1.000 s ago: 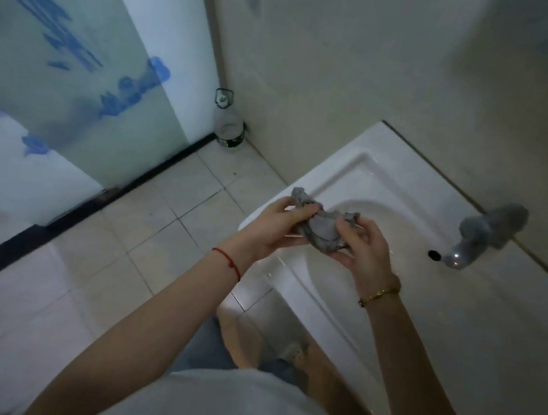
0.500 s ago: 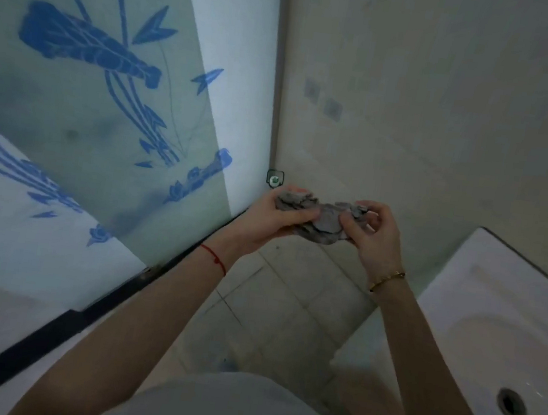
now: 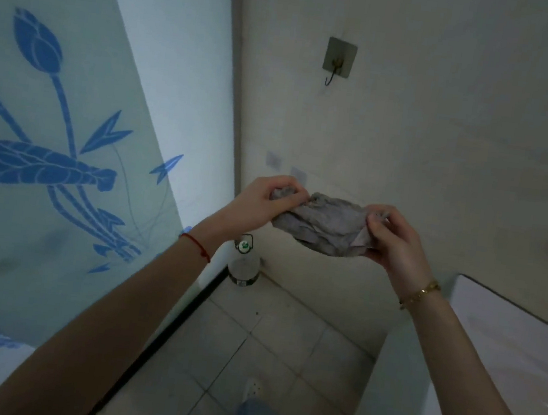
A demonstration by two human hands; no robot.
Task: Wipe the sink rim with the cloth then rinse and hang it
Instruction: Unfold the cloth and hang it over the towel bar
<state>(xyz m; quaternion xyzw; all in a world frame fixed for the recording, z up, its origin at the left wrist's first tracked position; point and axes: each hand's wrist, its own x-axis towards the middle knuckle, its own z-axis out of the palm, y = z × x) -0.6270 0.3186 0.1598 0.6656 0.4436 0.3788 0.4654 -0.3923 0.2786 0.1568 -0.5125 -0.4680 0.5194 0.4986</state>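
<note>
Evidently the wiping and rinsing seemed finished, judging by how things stood: the person had turned away from the sink, which lay low to the right of the right hand, and only the hanging looked left to do. The grey cloth was stretched crumpled between both hands at chest height, clear of the basin. The left hand pinched its left end with curled fingers; the right hand clamped the right end, thumb over the fold. The wall hook sat well above the hands, slightly left of the cloth's middle, empty, so the cloth was not yet near it.
</note>
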